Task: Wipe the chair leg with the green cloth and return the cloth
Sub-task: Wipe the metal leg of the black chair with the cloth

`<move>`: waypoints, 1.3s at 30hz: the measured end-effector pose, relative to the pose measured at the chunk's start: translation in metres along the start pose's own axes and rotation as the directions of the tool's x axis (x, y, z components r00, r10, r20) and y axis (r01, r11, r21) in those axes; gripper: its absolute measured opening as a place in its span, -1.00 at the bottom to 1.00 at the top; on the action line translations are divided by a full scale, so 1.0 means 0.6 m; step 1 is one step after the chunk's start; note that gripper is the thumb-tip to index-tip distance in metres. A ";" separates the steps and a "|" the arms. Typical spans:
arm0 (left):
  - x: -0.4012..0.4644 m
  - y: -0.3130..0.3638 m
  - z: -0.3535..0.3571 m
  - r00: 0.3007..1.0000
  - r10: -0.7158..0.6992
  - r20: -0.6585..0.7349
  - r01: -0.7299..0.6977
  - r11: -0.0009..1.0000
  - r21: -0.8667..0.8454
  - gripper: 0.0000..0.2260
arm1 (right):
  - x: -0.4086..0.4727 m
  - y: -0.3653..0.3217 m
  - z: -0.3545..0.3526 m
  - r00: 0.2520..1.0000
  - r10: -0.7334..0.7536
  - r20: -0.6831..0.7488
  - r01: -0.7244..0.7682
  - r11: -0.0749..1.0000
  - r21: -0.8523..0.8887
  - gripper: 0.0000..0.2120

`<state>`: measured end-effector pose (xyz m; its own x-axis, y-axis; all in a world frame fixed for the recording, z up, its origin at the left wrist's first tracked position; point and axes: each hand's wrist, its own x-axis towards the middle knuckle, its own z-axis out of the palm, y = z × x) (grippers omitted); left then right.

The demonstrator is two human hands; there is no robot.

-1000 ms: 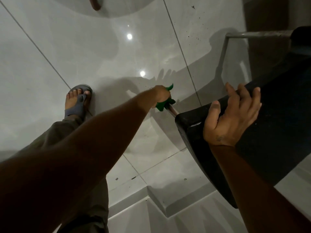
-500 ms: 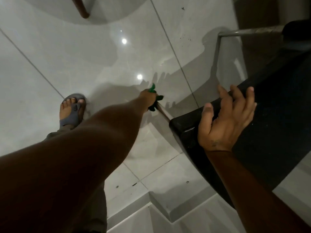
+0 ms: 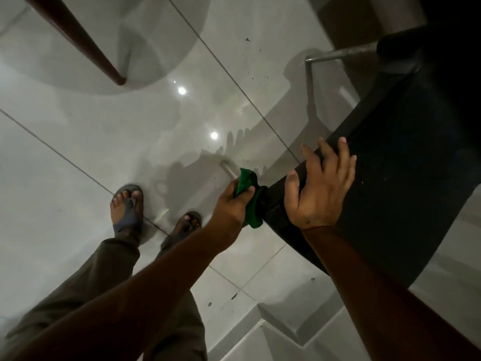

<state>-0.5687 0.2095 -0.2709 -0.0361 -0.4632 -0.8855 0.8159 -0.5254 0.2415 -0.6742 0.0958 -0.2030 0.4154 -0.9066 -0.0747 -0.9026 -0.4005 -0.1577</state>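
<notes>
Closest in: right hand [image 3: 318, 188] splayed flat on the matte black chair seat [image 3: 395, 183], steadying, not clenched. Just at 9 o'clock of it, left hand [image 3: 230, 204] clamped around the crumpled soft green cloth [image 3: 247, 188], wrapped on the thin shiny metal chair leg [image 3: 227, 169] right under the seat. Best bet: keep the wrap snug, slide toward the foot. Beyond, glossy grey floor tiles [image 3: 78, 126].
</notes>
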 end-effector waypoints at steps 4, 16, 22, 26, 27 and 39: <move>0.068 0.024 -0.003 0.989 -0.083 -0.124 0.097 0.989 0.107 -0.64 | 0.001 0.006 0.004 1.000 -0.014 0.003 0.014 1.000 -0.012 -0.45; 0.094 0.184 -0.007 0.999 -0.038 -0.006 0.038 0.945 0.324 -0.68 | 0.009 0.001 -0.014 0.992 0.000 0.126 0.006 0.999 -0.048 -0.39; 0.088 0.258 0.102 0.996 0.075 0.046 -0.086 0.947 0.309 -0.68 | 0.124 0.095 -0.067 0.939 -0.223 0.260 0.228 0.974 0.011 -0.26; 0.106 0.298 0.189 0.992 0.103 0.074 -0.122 0.936 0.329 -0.62 | 0.240 0.200 -0.100 0.955 -0.168 0.245 0.201 0.972 -0.117 -0.22; 0.111 0.308 0.208 0.990 0.109 0.085 -0.132 0.934 0.333 -0.64 | 0.258 0.221 -0.105 0.951 -0.165 0.260 0.209 0.966 -0.151 -0.20; 0.282 0.391 0.335 0.991 0.079 0.106 -0.118 0.892 0.436 -0.62 | 0.269 0.268 -0.061 0.955 -0.224 0.192 0.237 0.970 -0.045 -0.23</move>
<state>-0.4993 -0.1353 -0.2843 -0.0330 -0.5763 -0.8166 0.4807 -0.7255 0.4926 -0.7564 -0.1197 -0.2046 0.6211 -0.7508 -0.2247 -0.7826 -0.6095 -0.1264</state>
